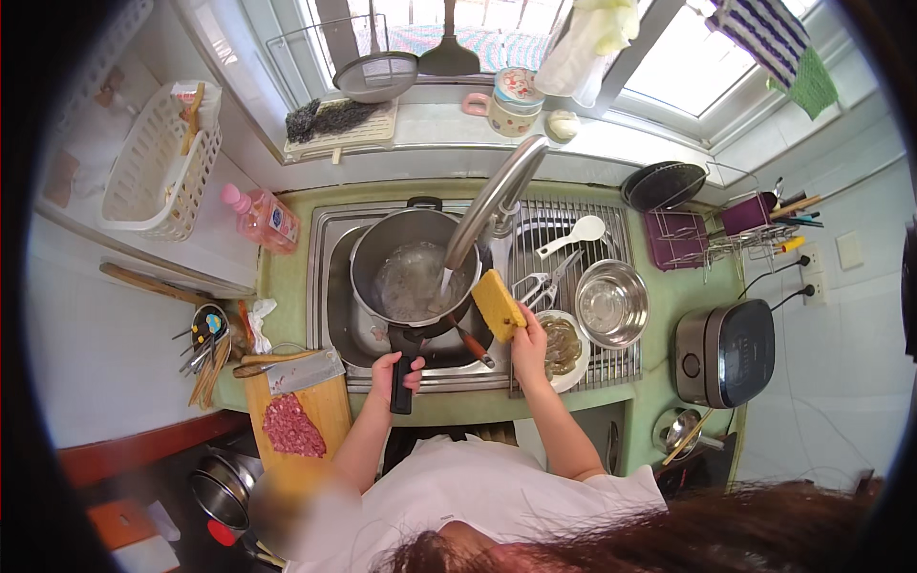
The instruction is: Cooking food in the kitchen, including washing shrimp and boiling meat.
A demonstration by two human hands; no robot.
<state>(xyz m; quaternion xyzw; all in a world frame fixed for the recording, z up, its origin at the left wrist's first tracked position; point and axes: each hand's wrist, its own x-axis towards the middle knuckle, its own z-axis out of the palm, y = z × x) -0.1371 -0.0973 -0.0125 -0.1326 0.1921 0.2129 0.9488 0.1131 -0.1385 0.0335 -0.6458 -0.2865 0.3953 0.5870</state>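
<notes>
My left hand [398,374] grips the black handle of a deep metal pot [365,268], which stands in the left part of the steel sink [337,333]. Water runs from the faucet [494,193] into the pot, and water lies in its bottom. In my right hand [529,342] is a yellow sponge [497,304], held just right of the pot's rim. A tool with a reddish-brown handle [473,344] lies at the sink beneath the pot's right side. Close to my right hand, a white plate [582,365] with what look like peeled shrimp rests on the drying rack.
Kitchen scissors [551,283], a white rice paddle [573,236] and a steel bowl [611,304] lie on the rack [630,251]. At the left, a cleaver [308,371] and minced meat [292,425] are on a wooden board [261,455]. A rice cooker [725,354] stands right.
</notes>
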